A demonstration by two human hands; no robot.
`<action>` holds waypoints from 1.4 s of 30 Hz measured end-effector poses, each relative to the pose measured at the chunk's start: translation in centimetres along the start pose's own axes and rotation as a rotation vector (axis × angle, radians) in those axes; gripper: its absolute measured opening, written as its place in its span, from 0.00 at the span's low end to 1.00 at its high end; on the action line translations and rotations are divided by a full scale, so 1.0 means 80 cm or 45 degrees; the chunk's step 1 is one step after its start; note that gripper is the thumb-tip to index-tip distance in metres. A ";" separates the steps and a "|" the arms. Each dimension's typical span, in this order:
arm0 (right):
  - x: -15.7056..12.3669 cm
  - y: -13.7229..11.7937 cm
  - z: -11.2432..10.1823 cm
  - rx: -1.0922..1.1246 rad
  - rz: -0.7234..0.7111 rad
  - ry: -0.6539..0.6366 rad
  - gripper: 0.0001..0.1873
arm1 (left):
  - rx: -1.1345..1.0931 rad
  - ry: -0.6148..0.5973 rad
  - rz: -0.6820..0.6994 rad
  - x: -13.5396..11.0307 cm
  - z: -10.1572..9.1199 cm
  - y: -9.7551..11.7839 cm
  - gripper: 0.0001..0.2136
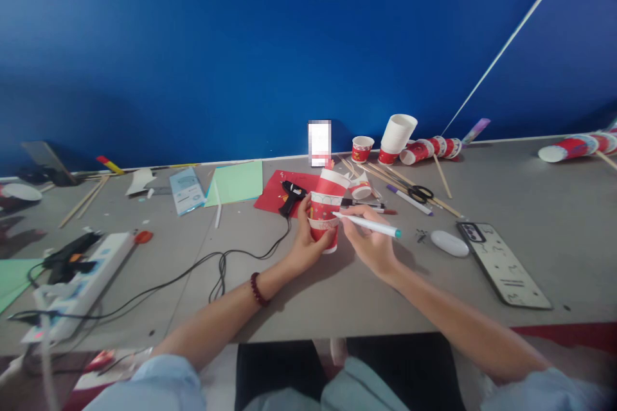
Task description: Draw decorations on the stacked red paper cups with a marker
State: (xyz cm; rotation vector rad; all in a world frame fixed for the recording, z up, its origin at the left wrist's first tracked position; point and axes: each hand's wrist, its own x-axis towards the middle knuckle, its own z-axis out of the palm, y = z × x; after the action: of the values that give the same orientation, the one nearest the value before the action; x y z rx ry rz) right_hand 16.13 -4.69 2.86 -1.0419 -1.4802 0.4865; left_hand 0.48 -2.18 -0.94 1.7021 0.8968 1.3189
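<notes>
My left hand [304, 243] wraps the tapered red paper cup [324, 209]; my right hand [370, 245] pinches a slim white pen [371, 225].

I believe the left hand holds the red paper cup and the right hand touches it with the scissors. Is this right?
Not quite. The head view shows the right hand holding a white pen, not the scissors, which lie on the table. The left hand does hold the red paper cup.
</notes>
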 end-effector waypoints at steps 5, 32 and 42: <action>0.001 -0.002 -0.001 -0.040 -0.032 0.007 0.02 | -0.006 -0.007 -0.003 0.000 0.000 0.002 0.38; 0.001 -0.004 -0.003 -0.073 -0.044 0.018 0.03 | 0.002 -0.027 -0.011 -0.001 0.000 0.007 0.37; 0.001 -0.002 -0.001 -0.079 -0.044 0.026 0.04 | 0.014 -0.028 -0.002 -0.001 0.000 0.004 0.37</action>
State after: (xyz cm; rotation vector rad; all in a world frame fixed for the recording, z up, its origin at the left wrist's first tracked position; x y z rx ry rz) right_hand 16.20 -4.75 3.05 -1.0651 -1.5010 0.4066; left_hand 0.51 -2.43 -0.69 1.7208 0.8935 1.2940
